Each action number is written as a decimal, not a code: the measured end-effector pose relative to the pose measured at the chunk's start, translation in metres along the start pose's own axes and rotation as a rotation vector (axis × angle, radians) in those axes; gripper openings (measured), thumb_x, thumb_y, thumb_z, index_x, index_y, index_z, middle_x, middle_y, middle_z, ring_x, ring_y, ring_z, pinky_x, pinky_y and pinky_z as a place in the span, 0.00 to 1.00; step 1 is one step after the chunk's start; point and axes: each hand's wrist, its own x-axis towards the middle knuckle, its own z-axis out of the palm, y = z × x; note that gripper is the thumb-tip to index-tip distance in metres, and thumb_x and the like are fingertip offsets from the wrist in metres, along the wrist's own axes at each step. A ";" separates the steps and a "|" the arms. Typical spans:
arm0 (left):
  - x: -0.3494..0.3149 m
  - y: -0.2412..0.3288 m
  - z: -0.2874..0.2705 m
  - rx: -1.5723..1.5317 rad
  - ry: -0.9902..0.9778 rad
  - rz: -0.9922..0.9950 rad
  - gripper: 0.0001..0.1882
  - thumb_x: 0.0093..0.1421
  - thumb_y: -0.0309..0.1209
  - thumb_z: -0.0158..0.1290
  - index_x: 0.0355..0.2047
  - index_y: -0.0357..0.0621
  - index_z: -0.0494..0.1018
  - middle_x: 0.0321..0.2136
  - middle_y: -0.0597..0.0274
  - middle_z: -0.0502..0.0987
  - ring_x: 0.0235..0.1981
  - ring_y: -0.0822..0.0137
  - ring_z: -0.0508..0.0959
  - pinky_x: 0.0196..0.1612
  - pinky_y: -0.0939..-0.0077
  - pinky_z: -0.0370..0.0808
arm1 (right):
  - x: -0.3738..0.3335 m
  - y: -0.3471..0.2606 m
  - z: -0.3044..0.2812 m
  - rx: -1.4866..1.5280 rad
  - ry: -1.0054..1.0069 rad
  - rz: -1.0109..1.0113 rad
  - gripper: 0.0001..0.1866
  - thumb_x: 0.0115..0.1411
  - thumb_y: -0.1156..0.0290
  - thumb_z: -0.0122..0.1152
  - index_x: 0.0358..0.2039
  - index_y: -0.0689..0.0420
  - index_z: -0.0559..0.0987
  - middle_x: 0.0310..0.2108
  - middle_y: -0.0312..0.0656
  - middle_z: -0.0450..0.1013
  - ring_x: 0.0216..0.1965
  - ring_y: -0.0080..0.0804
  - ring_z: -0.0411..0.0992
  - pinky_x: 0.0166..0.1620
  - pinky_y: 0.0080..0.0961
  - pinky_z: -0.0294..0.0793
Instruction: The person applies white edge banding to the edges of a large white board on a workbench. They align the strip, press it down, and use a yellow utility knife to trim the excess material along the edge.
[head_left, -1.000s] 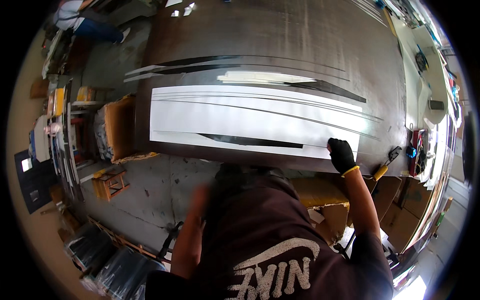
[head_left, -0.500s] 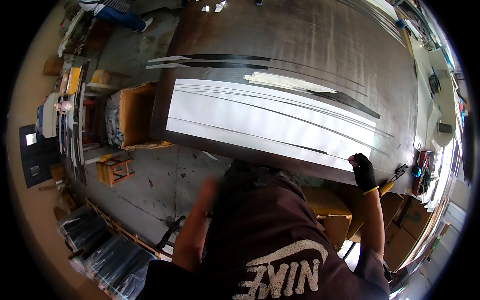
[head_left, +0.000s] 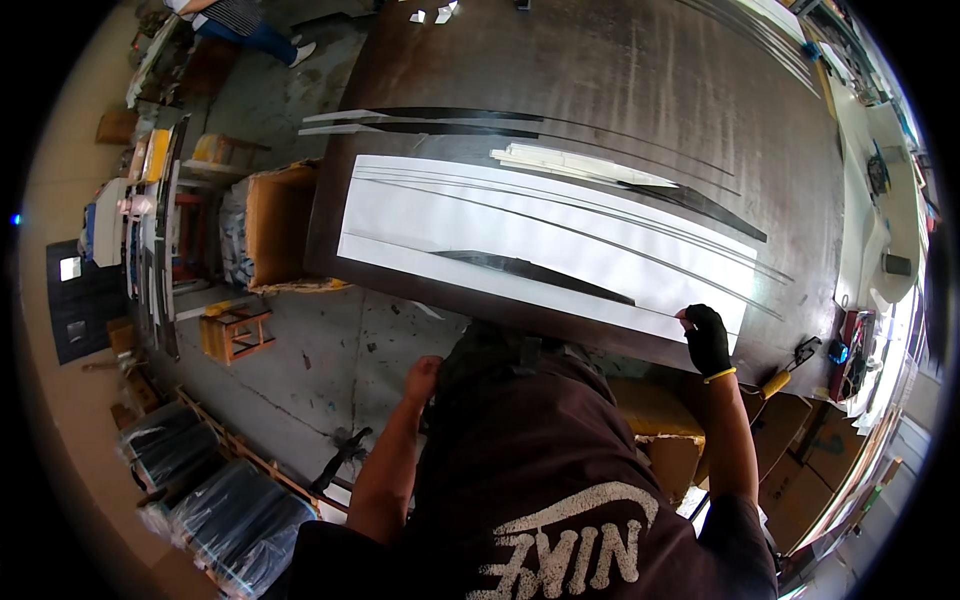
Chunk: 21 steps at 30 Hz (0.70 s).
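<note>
White sheet (head_left: 540,240) with black curved stripes lies flat on dark worktable (head_left: 640,90), near edge. Open cardboard box (head_left: 275,225) left of table, contents unclear. Gloved right hand (head_left: 708,338) curled, fingertips on sheet's near-right corner. Bare left hand (head_left: 422,376) hangs loosely closed, off the table, holding nothing.

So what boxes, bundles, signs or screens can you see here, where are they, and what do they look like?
Open cardboard box: on the floor by the table's left end, brown, squarish.
Wrapped bundles: lower left on the floor, long dark rolls under clear plastic.
Cardboard boxes: under the table's near edge, below the gloved right hand, tan.
Dark panel: far left, black rectangle with a small bright patch that may be a screen.
</note>
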 end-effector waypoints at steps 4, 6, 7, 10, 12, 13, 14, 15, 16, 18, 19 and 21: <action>-0.005 -0.011 -0.007 -0.054 0.019 0.086 0.14 0.76 0.37 0.57 0.53 0.41 0.82 0.47 0.57 0.86 0.49 0.63 0.85 0.57 0.66 0.79 | -0.001 -0.003 0.009 -0.114 -0.023 -0.023 0.06 0.59 0.81 0.68 0.36 0.56 0.86 0.35 0.46 0.81 0.41 0.50 0.80 0.45 0.42 0.78; -0.006 -0.003 -0.003 -0.051 0.037 0.070 0.13 0.76 0.36 0.57 0.53 0.42 0.82 0.46 0.59 0.86 0.48 0.64 0.84 0.55 0.66 0.79 | -0.006 0.004 0.010 -0.160 -0.007 -0.010 0.05 0.59 0.79 0.68 0.36 0.55 0.85 0.35 0.45 0.81 0.41 0.51 0.79 0.45 0.43 0.78; -0.007 0.000 -0.002 -0.048 0.046 0.063 0.13 0.76 0.36 0.56 0.53 0.42 0.81 0.46 0.60 0.86 0.47 0.65 0.84 0.54 0.66 0.79 | -0.007 0.008 0.009 -0.204 -0.013 -0.018 0.05 0.58 0.78 0.66 0.35 0.55 0.85 0.35 0.47 0.81 0.40 0.52 0.79 0.45 0.45 0.77; -0.009 0.014 -0.008 -0.146 0.008 -0.150 0.12 0.75 0.36 0.57 0.52 0.43 0.81 0.43 0.62 0.85 0.43 0.69 0.83 0.48 0.68 0.79 | -0.009 0.011 0.005 -0.288 -0.015 -0.047 0.06 0.55 0.75 0.62 0.33 0.55 0.84 0.34 0.49 0.80 0.39 0.56 0.78 0.43 0.49 0.76; -0.009 0.017 -0.017 -0.176 0.053 -0.175 0.12 0.75 0.36 0.57 0.53 0.44 0.81 0.42 0.64 0.85 0.41 0.70 0.82 0.45 0.70 0.78 | -0.008 0.010 0.001 -0.290 0.009 -0.081 0.06 0.55 0.75 0.61 0.32 0.55 0.84 0.32 0.49 0.80 0.38 0.56 0.77 0.42 0.49 0.75; -0.008 0.018 -0.023 -0.190 0.074 -0.187 0.12 0.75 0.35 0.57 0.53 0.44 0.81 0.42 0.64 0.85 0.40 0.71 0.82 0.44 0.70 0.78 | -0.006 0.009 0.002 -0.270 0.066 -0.137 0.04 0.54 0.75 0.62 0.31 0.55 0.82 0.30 0.50 0.78 0.35 0.56 0.76 0.39 0.50 0.74; -0.007 0.020 -0.031 -0.129 0.096 -0.112 0.12 0.75 0.35 0.57 0.52 0.44 0.81 0.42 0.65 0.85 0.39 0.70 0.82 0.44 0.70 0.78 | -0.006 0.007 0.003 -0.285 0.077 -0.152 0.04 0.54 0.75 0.62 0.31 0.55 0.82 0.29 0.50 0.77 0.34 0.56 0.76 0.39 0.50 0.74; -0.005 0.022 -0.040 -0.068 0.118 -0.036 0.12 0.74 0.35 0.58 0.52 0.44 0.81 0.42 0.65 0.85 0.39 0.70 0.82 0.43 0.70 0.78 | -0.005 0.004 0.004 -0.300 0.088 -0.168 0.03 0.54 0.75 0.62 0.30 0.55 0.81 0.28 0.49 0.76 0.34 0.56 0.76 0.38 0.50 0.73; -0.002 0.025 -0.048 -0.006 0.140 0.040 0.12 0.74 0.35 0.58 0.51 0.43 0.81 0.42 0.65 0.85 0.38 0.69 0.82 0.43 0.70 0.78 | -0.004 0.001 0.006 -0.314 0.101 -0.183 0.03 0.54 0.75 0.62 0.30 0.54 0.81 0.27 0.49 0.76 0.33 0.56 0.76 0.37 0.50 0.73; 0.007 0.049 -0.056 0.052 0.180 0.163 0.11 0.74 0.34 0.58 0.49 0.42 0.81 0.41 0.65 0.85 0.36 0.70 0.82 0.42 0.70 0.78 | -0.006 -0.002 0.006 -0.298 0.119 -0.147 0.01 0.55 0.75 0.63 0.29 0.55 0.80 0.26 0.49 0.75 0.33 0.56 0.75 0.37 0.50 0.72; 0.012 0.067 -0.059 0.078 0.195 0.225 0.10 0.73 0.34 0.59 0.48 0.41 0.81 0.40 0.66 0.84 0.34 0.70 0.81 0.41 0.69 0.79 | -0.007 -0.004 0.006 -0.293 0.128 -0.125 0.01 0.56 0.75 0.63 0.29 0.55 0.80 0.26 0.49 0.74 0.32 0.56 0.75 0.37 0.50 0.72; 0.017 0.105 -0.063 0.120 0.233 0.364 0.09 0.72 0.33 0.60 0.47 0.40 0.81 0.38 0.64 0.83 0.32 0.68 0.81 0.40 0.68 0.79 | -0.007 -0.013 0.006 -0.314 0.136 -0.089 0.01 0.57 0.76 0.64 0.30 0.55 0.81 0.28 0.47 0.76 0.34 0.55 0.75 0.38 0.49 0.72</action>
